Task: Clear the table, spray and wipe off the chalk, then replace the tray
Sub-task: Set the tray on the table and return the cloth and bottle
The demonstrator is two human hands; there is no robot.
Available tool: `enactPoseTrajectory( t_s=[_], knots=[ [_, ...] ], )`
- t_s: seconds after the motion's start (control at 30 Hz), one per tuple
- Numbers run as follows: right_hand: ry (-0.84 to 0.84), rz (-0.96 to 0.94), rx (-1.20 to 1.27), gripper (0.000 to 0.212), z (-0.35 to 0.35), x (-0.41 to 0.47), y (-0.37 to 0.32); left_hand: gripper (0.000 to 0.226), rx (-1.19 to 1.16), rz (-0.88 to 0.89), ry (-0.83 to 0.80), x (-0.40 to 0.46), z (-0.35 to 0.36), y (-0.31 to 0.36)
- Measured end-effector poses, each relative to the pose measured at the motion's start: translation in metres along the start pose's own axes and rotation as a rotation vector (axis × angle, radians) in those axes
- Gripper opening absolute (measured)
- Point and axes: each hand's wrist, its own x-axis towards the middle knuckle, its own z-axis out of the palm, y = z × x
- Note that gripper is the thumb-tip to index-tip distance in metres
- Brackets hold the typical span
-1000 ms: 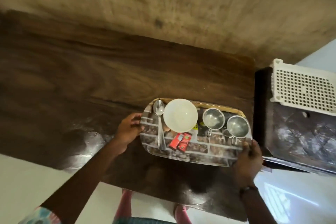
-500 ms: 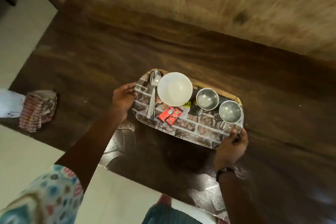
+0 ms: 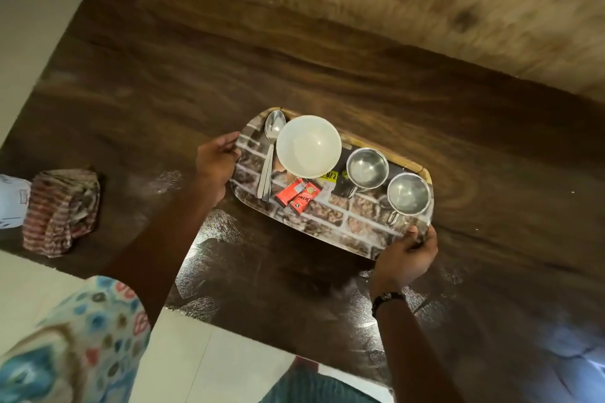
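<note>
Meanwhile both hands (image 3: 214, 162) (image 3: 407, 255) grip the tray (image 3: 357, 226); a folded cloth (image 3: 60, 211) lies well left

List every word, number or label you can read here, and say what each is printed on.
"79", the one readable fragment: yellow price sticker on the tray, partly hidden by the white bowl.
Script lettering on the two red packets: too blurred to read.
Print on the white object at the left edge: too small to read.
</note>
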Motion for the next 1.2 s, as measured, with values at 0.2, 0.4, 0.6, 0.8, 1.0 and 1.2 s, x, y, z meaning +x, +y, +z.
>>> enactPoseTrajectory(
  t_s=[0.2, 0.4, 0.6, 0.8, 1.0, 1.2],
  knots=[
    [-0.034, -0.016, -0.134, 0.035, 0.003, 0.007, -0.012, 0.039, 0.099, 0.023, -0.016, 0.003, -0.003, -0.002],
    [0.003, -0.022, -0.212, 0.037, 0.007, 0.018, -0.024, 0.037, 0.181, 0.084, 0.029, -0.004, -0.003, -0.002],
    [0.071, -0.029, -0.297, 0.036, 0.005, 0.013, -0.025, 0.037, 0.203, 0.125, 0.032, -0.004, -0.004, -0.002],
    [0.057, -0.053, -0.415, 0.037, -0.001, 0.014, -0.021, 0.037, 0.228, 0.148, 0.031, -0.004, -0.003, -0.003],
    [-0.02, -0.162, -0.593, 0.046, -0.016, 0.015, -0.025, 0.046, 0.473, 0.278, 0.083, -0.01, -0.016, -0.005],
    [0.068, -0.584, -0.348, 0.035, -0.014, -0.016, -0.079, 0.034, 0.857, 0.812, 0.336, -0.023, -0.083, -0.03]
  ],
)
